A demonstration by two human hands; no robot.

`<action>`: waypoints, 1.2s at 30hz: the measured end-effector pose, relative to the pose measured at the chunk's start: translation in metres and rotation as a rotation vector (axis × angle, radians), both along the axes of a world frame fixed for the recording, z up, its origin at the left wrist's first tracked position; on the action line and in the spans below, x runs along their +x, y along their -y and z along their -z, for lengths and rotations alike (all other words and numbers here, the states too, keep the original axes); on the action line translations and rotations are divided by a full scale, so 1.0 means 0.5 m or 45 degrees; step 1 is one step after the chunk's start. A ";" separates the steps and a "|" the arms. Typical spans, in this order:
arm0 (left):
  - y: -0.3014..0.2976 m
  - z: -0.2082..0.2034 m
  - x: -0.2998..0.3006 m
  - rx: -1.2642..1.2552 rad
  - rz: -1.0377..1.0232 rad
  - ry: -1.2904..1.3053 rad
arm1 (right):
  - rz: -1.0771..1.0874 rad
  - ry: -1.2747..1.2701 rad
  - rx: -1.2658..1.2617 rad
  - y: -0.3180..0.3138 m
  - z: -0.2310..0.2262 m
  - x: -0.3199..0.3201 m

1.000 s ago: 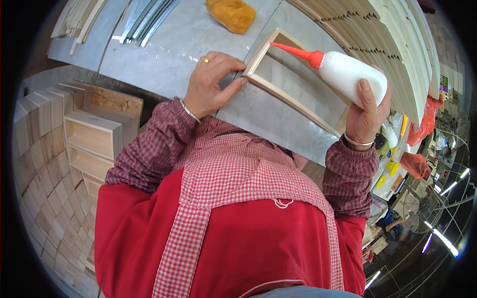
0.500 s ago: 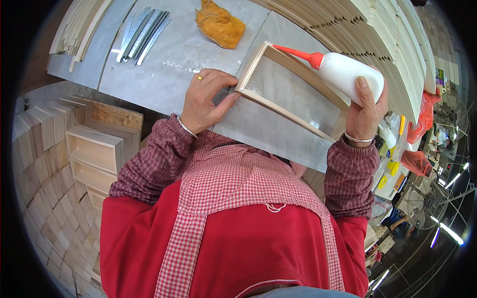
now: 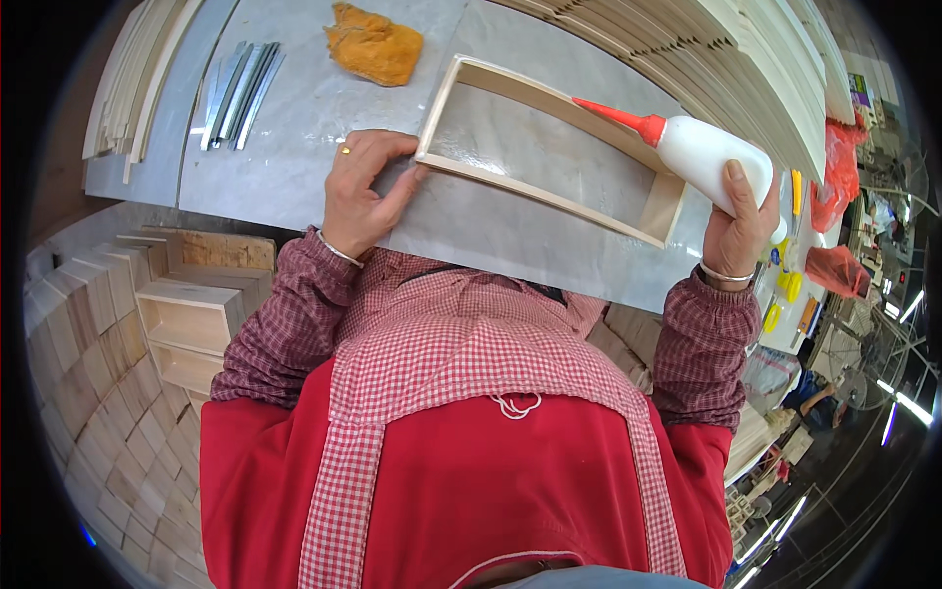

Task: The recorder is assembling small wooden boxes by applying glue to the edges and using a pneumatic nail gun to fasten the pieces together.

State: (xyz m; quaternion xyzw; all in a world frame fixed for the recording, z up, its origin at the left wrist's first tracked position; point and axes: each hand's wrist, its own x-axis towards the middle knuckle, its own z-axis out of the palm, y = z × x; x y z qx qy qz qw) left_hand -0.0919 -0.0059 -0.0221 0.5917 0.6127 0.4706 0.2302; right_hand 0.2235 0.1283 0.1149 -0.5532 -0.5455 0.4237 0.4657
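Grey worktable (image 3: 285,182), glowing tube lights (image 3: 914,408)

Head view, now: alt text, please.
A person's right hand holds a white bottle with a red nozzle; the left hand touches the near left corner of a rectangular wooden frame. An orange cloth-like piece lies beyond on the grey table.

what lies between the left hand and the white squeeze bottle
The rectangular wooden frame, seen in the head view: the left hand is at its left end, the white squeeze bottle toward its right.
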 end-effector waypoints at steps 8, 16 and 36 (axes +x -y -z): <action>-0.021 -0.006 0.019 -0.030 0.016 0.035 | 0.187 0.018 0.039 0.012 -0.015 0.120; -0.031 -0.011 0.013 -0.072 0.007 0.018 | 0.352 0.028 0.072 0.030 -0.030 0.186; -0.028 0.003 0.008 -0.128 -0.017 -0.027 | 0.472 0.046 0.078 0.109 -0.027 0.264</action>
